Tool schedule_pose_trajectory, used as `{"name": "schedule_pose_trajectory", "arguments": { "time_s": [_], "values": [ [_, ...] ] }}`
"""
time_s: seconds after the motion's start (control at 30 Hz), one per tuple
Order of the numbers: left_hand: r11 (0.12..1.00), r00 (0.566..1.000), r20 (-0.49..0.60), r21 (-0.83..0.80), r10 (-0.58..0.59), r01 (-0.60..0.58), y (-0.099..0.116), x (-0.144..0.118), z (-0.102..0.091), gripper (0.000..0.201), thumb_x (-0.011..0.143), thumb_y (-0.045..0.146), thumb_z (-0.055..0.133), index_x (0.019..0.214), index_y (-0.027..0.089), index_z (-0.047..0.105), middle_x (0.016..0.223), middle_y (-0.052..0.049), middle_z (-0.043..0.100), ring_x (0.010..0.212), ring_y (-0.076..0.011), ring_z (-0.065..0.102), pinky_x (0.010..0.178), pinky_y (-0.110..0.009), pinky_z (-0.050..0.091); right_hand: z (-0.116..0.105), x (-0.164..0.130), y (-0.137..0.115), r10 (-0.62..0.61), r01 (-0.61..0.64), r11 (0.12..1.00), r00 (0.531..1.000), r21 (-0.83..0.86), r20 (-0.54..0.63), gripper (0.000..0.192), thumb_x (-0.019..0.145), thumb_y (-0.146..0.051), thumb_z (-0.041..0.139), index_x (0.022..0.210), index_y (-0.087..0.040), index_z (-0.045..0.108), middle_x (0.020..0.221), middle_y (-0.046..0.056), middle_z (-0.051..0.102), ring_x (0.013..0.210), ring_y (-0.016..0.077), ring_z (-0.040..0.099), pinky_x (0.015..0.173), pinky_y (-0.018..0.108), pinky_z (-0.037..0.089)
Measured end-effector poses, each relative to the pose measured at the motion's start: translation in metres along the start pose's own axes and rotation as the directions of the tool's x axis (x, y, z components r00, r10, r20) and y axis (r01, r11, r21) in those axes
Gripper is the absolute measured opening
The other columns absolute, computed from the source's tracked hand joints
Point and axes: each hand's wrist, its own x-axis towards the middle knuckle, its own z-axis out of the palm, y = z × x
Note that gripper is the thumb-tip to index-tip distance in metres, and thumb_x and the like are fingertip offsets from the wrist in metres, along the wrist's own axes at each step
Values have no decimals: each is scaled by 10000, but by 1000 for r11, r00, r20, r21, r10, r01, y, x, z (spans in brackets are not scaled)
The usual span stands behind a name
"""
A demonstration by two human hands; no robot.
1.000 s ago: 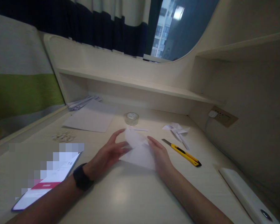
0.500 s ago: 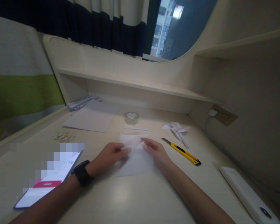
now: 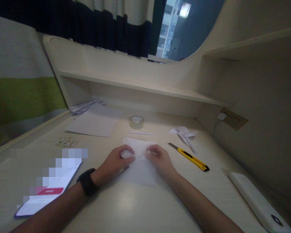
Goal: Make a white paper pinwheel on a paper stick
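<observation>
A pale desk (image 3: pixel 140 207) fills the lower view, with a long shelf (image 3: pixel 140 85) running across its far side at twelve o'clock. At ten o'clock from the hands a large white sheet (image 3: pixel 93 124) lies flat, and beyond it a stack of paper strips (image 3: pixel 86 106) sits in the back corner. At eight o'clock a lit phone (image 3: pixel 47 192) rests on the desk beside the left forearm, which wears a dark watch (image 3: pixel 87 182). At four o'clock, near the desk's right edge, lies a long white device (image 3: pixel 255 202).

In the centre, the folded white paper (image 3: pixel 139 161) lies on the desk, its pointed part facing twelve o'clock. The left hand (image 3: pixel 115 160) rests on its left side, fingers curled inward and pinching a fold of the paper. The right hand (image 3: pixel 158 158) sits on its right side, fingers likewise curled and pinching the paper's fold; the two hands are near each other, knuckles facing.

At three o'clock from the right hand lies a yellow utility knife (image 3: pixel 190 157), blade pointing toward eleven. At two o'clock is a small paper pinwheel (image 3: pixel 184 133). At twelve o'clock stands a roll of clear tape (image 3: pixel 136 122), and between it and the paper lies a thin white stick (image 3: pixel 140 133). At ten o'clock, a little heap of paper scraps (image 3: pixel 66 141).
</observation>
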Motion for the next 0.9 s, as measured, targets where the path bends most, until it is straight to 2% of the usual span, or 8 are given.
{"name": "schedule_pose_trajectory", "arguments": {
  "time_s": [0.23,0.43,0.5,0.57,0.63,0.7,0.8,0.9],
  "values": [
    [998,999,-6,38,54,-54,0,-1,3,195,728,360,666,786,176,637,713,-8,637,591,-151,581,544,-238,434,13,-12,-7,-37,31,990,998,-134,-47,265,787,-465,623,824,-210,559,724,-24,549,604,126,502,528,227,380],
    [999,999,-4,13,38,-37,3,-1,3,201,716,382,675,751,184,670,760,-27,674,683,-186,607,635,-276,468,11,-13,-11,-79,55,984,987,-170,-137,347,861,-551,483,825,-224,594,769,-1,585,747,162,537,649,252,418],
    [1000,999,-47,-27,-8,7,4,-2,2,225,727,399,664,752,176,664,756,-28,672,632,-172,595,590,-269,460,7,-9,-10,-33,11,995,974,-99,-223,383,858,-594,455,926,-242,588,825,5,597,743,157,551,621,249,430],
    [997,991,-127,-67,-52,43,7,-3,1,249,735,415,656,756,167,656,759,-35,670,638,-175,598,566,-263,451,2,-5,-9,108,-98,994,956,49,-273,430,834,-646,448,1003,-261,540,810,-6,593,618,131,548,514,232,417],
    [992,970,-229,-107,-87,64,10,-4,-1,261,731,418,665,766,160,653,787,-46,676,700,-190,612,587,-265,458,-2,-2,-9,283,-241,949,935,203,-213,455,787,-665,510,1000,-263,495,724,-29,582,491,111,526,431,216,394],
    [981,937,-319,-171,-145,93,14,-4,-2,279,715,422,682,776,153,650,807,-55,677,712,-193,614,590,-269,466,-1,-3,-10,404,-375,885,913,277,-55,471,731,-628,618,976,-251,475,661,-36,592,471,132,565,429,238,434],
    [952,894,-384,-276,-232,129,17,-3,-2,313,678,432,713,776,144,645,792,-62,669,672,-187,604,560,-271,468,7,-8,-10,431,-451,846,892,285,133,513,624,-499,781,934,-205,499,692,20,664,584,195,653,527,316,518],
    [941,908,-347,-316,-234,122,17,-5,0,321,685,441,709,790,144,648,794,-58,671,676,-185,603,566,-270,465,15,-11,-7,357,-349,884,933,311,32,483,568,-437,831,856,-158,561,726,57,687,639,180,651,602,304,520]
  ]
}}
